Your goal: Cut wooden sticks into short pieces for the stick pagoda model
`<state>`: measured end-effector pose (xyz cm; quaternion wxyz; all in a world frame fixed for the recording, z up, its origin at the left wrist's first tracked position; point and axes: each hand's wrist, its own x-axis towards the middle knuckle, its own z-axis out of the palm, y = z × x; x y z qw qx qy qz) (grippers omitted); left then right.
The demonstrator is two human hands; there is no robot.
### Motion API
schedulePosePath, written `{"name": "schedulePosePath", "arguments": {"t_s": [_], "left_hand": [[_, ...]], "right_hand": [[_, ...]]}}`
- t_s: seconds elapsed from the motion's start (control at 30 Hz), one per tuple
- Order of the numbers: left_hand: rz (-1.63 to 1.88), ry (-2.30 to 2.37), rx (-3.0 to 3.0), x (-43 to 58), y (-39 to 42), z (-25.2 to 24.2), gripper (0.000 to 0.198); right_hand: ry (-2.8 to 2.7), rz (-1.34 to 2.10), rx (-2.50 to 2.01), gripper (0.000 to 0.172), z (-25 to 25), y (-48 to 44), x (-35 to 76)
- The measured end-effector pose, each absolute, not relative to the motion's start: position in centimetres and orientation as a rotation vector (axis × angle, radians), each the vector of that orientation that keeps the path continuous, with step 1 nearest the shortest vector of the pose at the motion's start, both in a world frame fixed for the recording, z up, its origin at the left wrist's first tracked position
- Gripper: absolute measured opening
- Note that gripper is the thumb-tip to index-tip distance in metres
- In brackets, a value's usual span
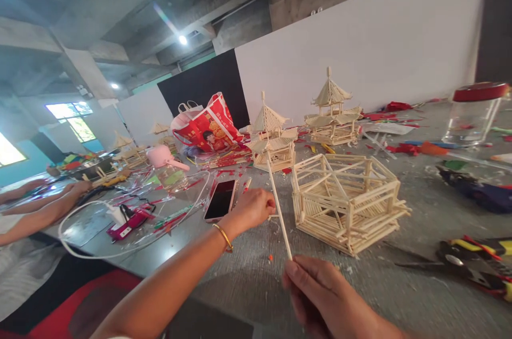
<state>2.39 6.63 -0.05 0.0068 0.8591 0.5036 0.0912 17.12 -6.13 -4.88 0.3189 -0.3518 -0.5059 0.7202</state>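
My right hand [320, 293] pinches the lower end of a thin pale wooden stick [281, 216], which points up and away from me. Just left of that stick is my left hand [256, 208], with a gold bangle on the wrist and its fingers curled closed. A short pale piece [273, 216] shows by its fingertips; whether they grip it I cannot tell. To the right stands an open six-sided frame [348, 200] built of similar sticks, apart from both hands. Behind it are two small stick pavilions with pointed roofs, one nearer [272, 139] and one farther [333, 112].
A phone [221, 199] lies left of my left hand. Pliers [476, 264] and a red-lidded jar [474, 115] are at right. A red bag [206, 126], a pink-topped bottle [166, 168] and a white cable [66, 243] are at left. Another person's arms [44, 208] rest at far left.
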Motion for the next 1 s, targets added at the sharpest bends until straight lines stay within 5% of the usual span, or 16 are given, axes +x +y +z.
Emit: {"name": "schedulePosePath", "arguments": {"t_s": [0.27, 0.47, 0.63, 1.0], "left_hand": [[0.209, 1.557, 2.656, 3.3, 6.4, -0.4, 0.013], [0.642, 1.474, 1.819, 2.2, 7.0, 0.4, 0.015], [0.613, 1.014, 1.326, 2.0, 5.5, 0.2, 0.017], [0.522, 0.793, 1.385, 3.1, 2.2, 0.8, 0.016]], "right_hand": [[-1.27, 1.937, -0.973, 0.057, -4.3, -5.8, 17.4], [-1.226, 1.98, -0.9, 0.051, -5.1, -5.5, 17.5], [-1.195, 1.979, -0.899, 0.058, -5.5, -5.1, 17.4], [-1.07, 2.014, -0.828, 0.051, -4.6, -5.1, 17.5]]}}
